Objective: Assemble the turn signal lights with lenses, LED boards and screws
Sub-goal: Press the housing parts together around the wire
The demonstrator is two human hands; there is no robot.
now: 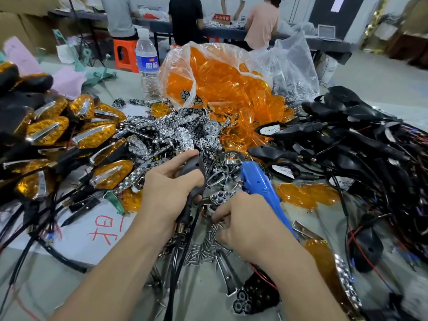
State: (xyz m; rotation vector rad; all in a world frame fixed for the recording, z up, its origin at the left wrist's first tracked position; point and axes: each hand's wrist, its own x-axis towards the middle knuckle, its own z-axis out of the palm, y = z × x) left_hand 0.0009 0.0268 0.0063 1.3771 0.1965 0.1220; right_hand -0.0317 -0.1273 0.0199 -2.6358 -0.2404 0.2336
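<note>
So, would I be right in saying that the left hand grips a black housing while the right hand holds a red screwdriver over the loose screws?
Not quite: the screwdriver is blue, not red, as the head view shows. The rest holds: the left hand grips a black housing, and the right hand holds the screwdriver over the loose screws.
</note>
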